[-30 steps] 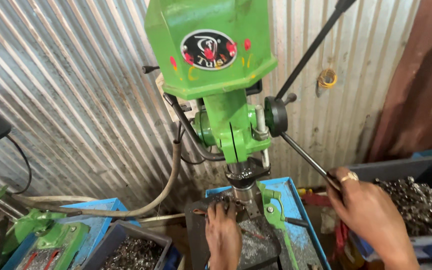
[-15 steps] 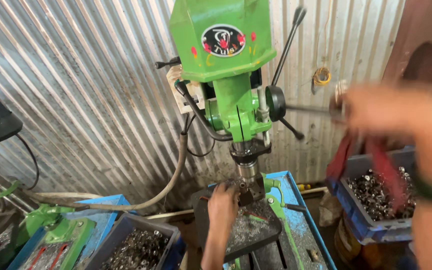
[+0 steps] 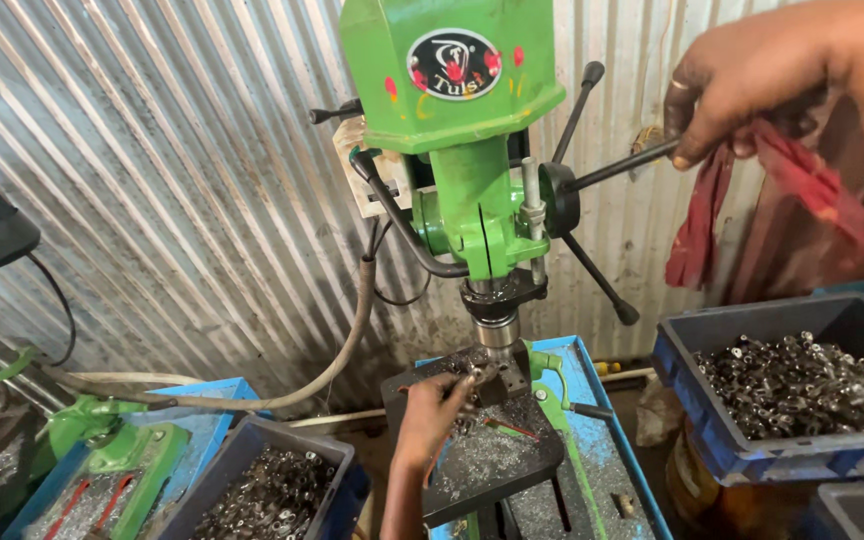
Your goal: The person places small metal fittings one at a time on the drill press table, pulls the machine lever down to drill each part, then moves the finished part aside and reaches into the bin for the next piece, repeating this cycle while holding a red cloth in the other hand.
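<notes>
Right hand [image 3: 752,80], fingers clenched around one black feed lever [image 3: 617,165] of the green drill press [image 3: 462,150], with a red rag [image 3: 742,200] hanging beneath it. Left hand [image 3: 432,415], fingers closed on a small metal workpiece [image 3: 482,378] held on the dark, swarf-covered drill table [image 3: 492,460] directly under the chuck [image 3: 497,325]. A blue crate [image 3: 752,440] of metal parts stands to the right.

Blue crates [image 3: 752,440] flank the drill table [image 3: 492,470]; the chuck [image 3: 497,325] hangs close above.
</notes>
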